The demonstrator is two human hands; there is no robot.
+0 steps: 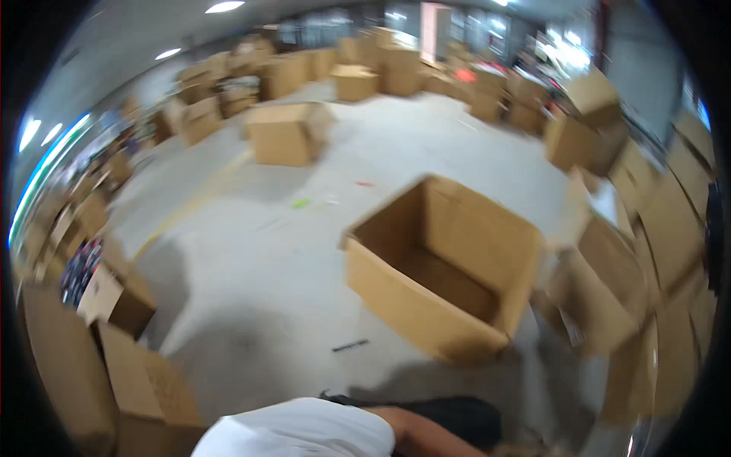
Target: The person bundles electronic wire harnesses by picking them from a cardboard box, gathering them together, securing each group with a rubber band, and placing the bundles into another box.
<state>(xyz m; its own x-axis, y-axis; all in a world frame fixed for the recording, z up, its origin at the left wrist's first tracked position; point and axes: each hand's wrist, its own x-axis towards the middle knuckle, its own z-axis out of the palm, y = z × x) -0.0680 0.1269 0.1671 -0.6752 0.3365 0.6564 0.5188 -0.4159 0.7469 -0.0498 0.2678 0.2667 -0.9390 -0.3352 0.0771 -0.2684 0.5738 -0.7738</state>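
Neither of my hands shows. At the lower edge, a white sleeve (304,430) and a bare forearm (426,436) reach toward the right, and the hand at the end lies out of the picture. Ahead of the arm, slightly right, a large open cardboard box (411,297) sits tilted on the floor with its bare inside showing. I cannot make out any hand touching it. A thin dark strip (350,346) lies on the floor just left of that box. Dark cloth (464,415) shows below, beside the forearm.
Stacked cartons (670,213) line the right side. Open cartons (145,373) stand at the left, one holding dark items (80,270). A closed carton (280,137) stands farther off. Green (301,203) and red scraps (364,183) dot the grey floor, and a yellow line (183,209) crosses it.
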